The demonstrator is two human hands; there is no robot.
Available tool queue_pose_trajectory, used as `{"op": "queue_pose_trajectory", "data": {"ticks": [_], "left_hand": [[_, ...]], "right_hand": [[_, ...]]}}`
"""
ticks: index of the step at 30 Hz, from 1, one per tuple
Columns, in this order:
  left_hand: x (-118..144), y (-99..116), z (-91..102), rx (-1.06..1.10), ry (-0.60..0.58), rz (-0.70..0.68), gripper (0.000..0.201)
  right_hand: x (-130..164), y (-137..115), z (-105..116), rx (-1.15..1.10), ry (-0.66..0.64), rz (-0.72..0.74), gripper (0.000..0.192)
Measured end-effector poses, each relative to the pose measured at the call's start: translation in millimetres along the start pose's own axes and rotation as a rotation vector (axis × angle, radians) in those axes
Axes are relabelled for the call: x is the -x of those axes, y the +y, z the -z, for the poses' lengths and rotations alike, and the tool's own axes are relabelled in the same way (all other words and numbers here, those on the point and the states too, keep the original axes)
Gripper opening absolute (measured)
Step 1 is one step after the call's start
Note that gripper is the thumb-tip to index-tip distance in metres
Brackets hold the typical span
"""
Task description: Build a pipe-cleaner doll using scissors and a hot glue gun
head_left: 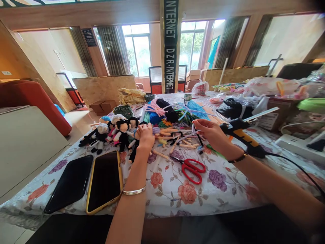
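Head view — left hand (pixel 146 135) on fuzzy dolls (pixel 119 132); right hand (pixel 212 132) pinching pipe cleaner (pixel 193 129).

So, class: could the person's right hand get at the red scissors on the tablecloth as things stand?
Probably yes: the red scissors lie uncovered just below the right hand, nothing lying between them, though its fingers pinch a thin pale strip.

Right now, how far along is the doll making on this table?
Done: a row of finished dolls lies by the phones. In hand: the left hand and right hand work a small piece. Left: loose pipe cleaners lie unused, with scissors and glue gun nearby.
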State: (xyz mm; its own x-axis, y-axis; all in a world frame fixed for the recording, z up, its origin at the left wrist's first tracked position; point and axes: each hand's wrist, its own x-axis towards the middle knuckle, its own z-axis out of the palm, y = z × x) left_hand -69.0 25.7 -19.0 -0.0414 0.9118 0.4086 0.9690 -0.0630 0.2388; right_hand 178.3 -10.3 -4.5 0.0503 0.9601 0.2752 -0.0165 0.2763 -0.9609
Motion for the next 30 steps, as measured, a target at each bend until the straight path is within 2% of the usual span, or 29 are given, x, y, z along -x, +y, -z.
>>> {"op": "queue_pose_trajectory", "data": {"ticks": [4,10,16,22,26,30], "left_hand": [[1,2,0.8,0.029,-0.019,-0.044,0.031],[1,10,8.8,0.136,0.118,-0.104,0.025],[-3,13,7.4,0.264,0.161,-0.306,0.054],[1,18,12.3,0.396,0.135,-0.359,0.031],[4,21,15.8,0.482,0.165,-0.371,0.027],[3,20,13.7,0.563,0.111,-0.434,0.024]], "right_hand": [[0,1,1,-0.039,0.021,-0.038,0.042],[-2,3,2,0.012,0.0,-0.019,0.046],[-2,0,-1,-0.01,-0.016,-0.043,0.046],[1,-5,-3,-0.099,-0.042,-0.112,0.044],[2,-5,-6,-0.14,-0.059,-0.168,0.041],[3,-2,-8,-0.209,-0.073,-0.216,0.04]]}}
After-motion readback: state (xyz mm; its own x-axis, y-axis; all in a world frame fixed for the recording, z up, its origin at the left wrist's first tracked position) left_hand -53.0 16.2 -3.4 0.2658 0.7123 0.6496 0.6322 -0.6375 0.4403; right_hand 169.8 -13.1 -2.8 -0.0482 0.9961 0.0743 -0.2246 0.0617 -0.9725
